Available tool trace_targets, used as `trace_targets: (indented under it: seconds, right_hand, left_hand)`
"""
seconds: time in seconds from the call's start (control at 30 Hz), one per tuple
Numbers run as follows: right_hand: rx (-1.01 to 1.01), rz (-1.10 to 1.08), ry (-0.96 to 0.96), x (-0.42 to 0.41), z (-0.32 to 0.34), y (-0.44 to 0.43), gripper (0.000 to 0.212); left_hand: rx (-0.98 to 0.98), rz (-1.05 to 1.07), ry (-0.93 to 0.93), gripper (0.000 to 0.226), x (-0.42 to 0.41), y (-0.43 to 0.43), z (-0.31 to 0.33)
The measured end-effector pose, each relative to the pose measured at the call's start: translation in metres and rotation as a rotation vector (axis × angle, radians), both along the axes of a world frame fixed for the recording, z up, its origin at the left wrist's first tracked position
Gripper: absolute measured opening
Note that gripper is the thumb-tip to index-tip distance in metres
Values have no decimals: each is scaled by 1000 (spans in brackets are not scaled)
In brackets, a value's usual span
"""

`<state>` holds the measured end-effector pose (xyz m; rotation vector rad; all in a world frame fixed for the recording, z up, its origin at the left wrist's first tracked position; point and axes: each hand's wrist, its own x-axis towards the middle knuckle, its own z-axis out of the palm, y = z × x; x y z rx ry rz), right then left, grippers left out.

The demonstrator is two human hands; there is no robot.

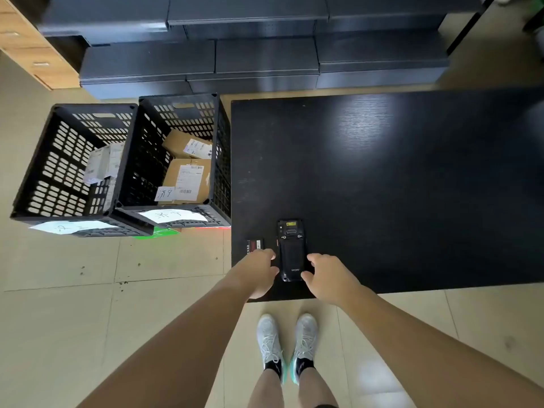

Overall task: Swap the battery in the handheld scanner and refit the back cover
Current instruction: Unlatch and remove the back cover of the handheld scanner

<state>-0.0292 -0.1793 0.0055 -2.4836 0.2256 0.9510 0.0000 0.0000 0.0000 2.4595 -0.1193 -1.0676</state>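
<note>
The scanner is lying face down near the front-left corner of the black table, probably so the back cover's reachable. Both hands are closing in loosely curled and holding nothing, left hand and right hand flanking its lower end. A battery is sitting just beside it on the left, likely parked there within easy reach.

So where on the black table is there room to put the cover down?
Lots of room: the table is bare to the right of the scanner and beyond it. The near left corner is crowded, with the battery, the left hand and the right hand around the scanner.
</note>
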Motion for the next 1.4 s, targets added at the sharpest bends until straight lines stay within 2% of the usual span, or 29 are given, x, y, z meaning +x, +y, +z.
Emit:
trace_targets:
  seconds: [0.27,0.47,0.6,0.8,0.97,1.4]
  right_hand:
    - [0,-56,-15,3,-11,0,49]
    - [20,-273,-110,4,-35,11,90]
    - [-16,-336,-211,2,-53,29,103]
    - [-36,-410,-332,-2,-71,44,101]
    - [2,-465,-401,-8,-80,45,96]
    - [-97,-411,-359,-8,-80,42,101]
  left_hand:
    - [0,5,-49,41,4,-4,-11]
    - [-31,93,-266,27,31,-12,-22]
    - [-12,14,-327,20,52,-15,-33]
    - [-46,-236,-359,12,68,-11,-47]
    - [-165,-319,-349,11,76,-1,-51]
    - [-263,-493,-302,25,93,3,-50]
